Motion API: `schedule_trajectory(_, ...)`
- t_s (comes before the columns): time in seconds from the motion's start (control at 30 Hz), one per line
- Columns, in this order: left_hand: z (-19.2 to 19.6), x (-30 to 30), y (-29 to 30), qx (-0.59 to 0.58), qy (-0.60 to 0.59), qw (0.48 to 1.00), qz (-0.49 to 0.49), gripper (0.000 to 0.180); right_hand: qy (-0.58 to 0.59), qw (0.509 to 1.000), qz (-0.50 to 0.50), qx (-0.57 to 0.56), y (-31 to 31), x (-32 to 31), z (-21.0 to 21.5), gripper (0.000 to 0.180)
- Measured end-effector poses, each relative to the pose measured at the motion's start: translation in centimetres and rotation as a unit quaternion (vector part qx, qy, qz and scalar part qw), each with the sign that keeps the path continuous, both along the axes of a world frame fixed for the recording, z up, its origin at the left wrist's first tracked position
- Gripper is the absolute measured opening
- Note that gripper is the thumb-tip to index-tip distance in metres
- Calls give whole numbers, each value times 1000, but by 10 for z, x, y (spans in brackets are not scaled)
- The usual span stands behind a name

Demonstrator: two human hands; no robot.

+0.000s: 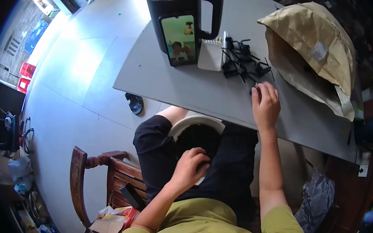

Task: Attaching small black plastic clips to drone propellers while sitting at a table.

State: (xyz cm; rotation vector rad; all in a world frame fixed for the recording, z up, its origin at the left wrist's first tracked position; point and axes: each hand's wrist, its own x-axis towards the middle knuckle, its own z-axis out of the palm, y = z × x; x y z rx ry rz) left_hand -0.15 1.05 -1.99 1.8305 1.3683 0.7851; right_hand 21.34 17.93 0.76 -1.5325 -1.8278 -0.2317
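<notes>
My right hand (266, 104) reaches over the table's near side, fingers bent and close together. A bit of something dark shows at its fingertips, too small to name. Just beyond it lies a loose pile of small black parts (243, 62) with thin prongs. Low over my lap, my left hand (191, 167) is curled at the near rim of a white bucket (177, 128). What its fingers hold, if anything, is hidden. Dark contents (198, 139) fill the bucket, their kind not clear. The bucket stands between my legs.
On the grey table (175, 87) stand a black kettle (171, 1) with a lit phone (178, 40) leaning on it, a small white box (210, 55) and an open brown paper bag (315, 43). A wooden chair (129, 171) is at left; a black shoe (134, 104) lies on the floor.
</notes>
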Motion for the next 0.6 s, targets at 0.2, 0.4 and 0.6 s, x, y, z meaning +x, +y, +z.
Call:
schedule_trajectory(0.2,4,1,2,5,46,999,-20,23,-6,990,-79,-114,-21,0,5,11)
schedule_trajectory(0.4,23,18,19,-11,-47,999,-25,30,-26,981,-77,-178,-34,7,10,6)
schedule_trajectory(0.6,20,51,43,-101,-283,953,35,35,204,970,61,-116,-71,-34,0,6)
